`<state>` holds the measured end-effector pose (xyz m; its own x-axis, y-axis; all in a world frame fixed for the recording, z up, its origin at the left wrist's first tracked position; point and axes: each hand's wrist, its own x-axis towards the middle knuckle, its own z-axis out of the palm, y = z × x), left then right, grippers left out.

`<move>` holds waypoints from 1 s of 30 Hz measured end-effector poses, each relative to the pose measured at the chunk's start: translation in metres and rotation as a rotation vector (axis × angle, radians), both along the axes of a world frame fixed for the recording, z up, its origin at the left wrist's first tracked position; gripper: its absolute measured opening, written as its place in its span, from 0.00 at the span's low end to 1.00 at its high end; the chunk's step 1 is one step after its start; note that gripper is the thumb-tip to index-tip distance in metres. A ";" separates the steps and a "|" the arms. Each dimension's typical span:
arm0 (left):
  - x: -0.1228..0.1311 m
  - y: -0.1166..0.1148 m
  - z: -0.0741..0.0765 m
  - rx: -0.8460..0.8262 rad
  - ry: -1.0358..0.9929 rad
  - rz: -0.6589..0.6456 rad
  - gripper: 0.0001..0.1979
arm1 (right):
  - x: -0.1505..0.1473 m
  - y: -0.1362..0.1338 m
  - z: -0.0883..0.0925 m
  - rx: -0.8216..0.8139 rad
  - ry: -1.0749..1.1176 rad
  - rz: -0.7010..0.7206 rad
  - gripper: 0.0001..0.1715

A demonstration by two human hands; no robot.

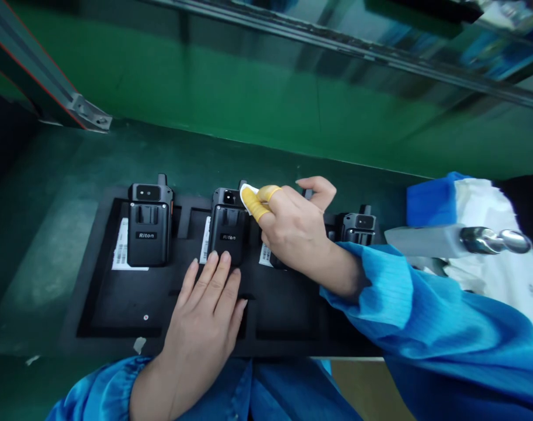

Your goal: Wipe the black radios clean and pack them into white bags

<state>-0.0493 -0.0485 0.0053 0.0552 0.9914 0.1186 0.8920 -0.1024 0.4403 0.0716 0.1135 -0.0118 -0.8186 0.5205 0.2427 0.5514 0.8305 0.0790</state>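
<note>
Four black, blocky, stub-antennaed handheld devices (147,231) lie in a row on a broad black tray with shallow recesses (121,301), which sits on a glossy dark-green counter (42,234). White paper barcode labels (122,248) show beside the three leftmost. On my feed the left hand (205,330) is flat and palm down, its grip relaxed and holding nothing, fingertips resting on the lower end of the second device from the left (226,231). The right hand (297,231), two fingers in yellow finger covers (254,207), has its grip pinched around a small white soft scrap (243,190) at that device's upper right corner; I can't quite tell whether it is cloth or paper. Behind the counter I see an upright green panel (231,99), a grey metal post with a bolted foot (92,114) at left, and a long metal rail (345,49) above. To the right, a translucent bottle with a silver metal top (428,241) stands in front of a bright blue box (429,202) and crumpled white sheets (483,204).
</note>
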 end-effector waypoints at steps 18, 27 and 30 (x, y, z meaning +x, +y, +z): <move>-0.001 -0.001 -0.002 0.026 0.007 -0.008 0.13 | -0.002 -0.002 -0.002 -0.044 -0.004 -0.033 0.18; -0.001 -0.001 0.000 0.024 -0.044 -0.001 0.14 | 0.025 -0.013 0.014 -0.043 0.024 -0.130 0.17; -0.002 -0.003 0.001 0.043 -0.075 0.005 0.14 | 0.017 -0.025 0.015 -0.021 0.067 -0.064 0.18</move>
<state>-0.0510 -0.0518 0.0061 0.0398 0.9856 0.1646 0.8571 -0.1184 0.5014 0.0886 0.0882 0.0028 -0.7659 0.5764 0.2849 0.6066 0.7947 0.0231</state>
